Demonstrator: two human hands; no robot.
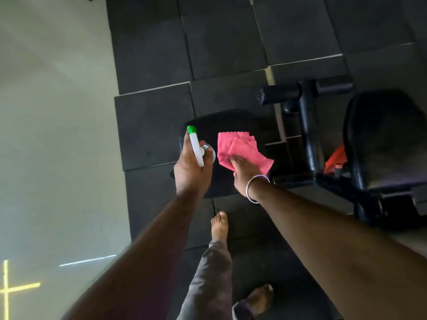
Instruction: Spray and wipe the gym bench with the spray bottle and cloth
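While left hand point(190, 172) grips spray bottle point(196, 146) nozzle-forward, flat right hand point(242, 168) presses cloth point(242, 148).

Cloth point(242, 150) on bench point(208, 122), right of bottle point(196, 146)

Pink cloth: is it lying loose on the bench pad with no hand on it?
No, the right hand is pressed flat on the pink cloth against the black padded bench, while the left hand holds the white spray bottle.
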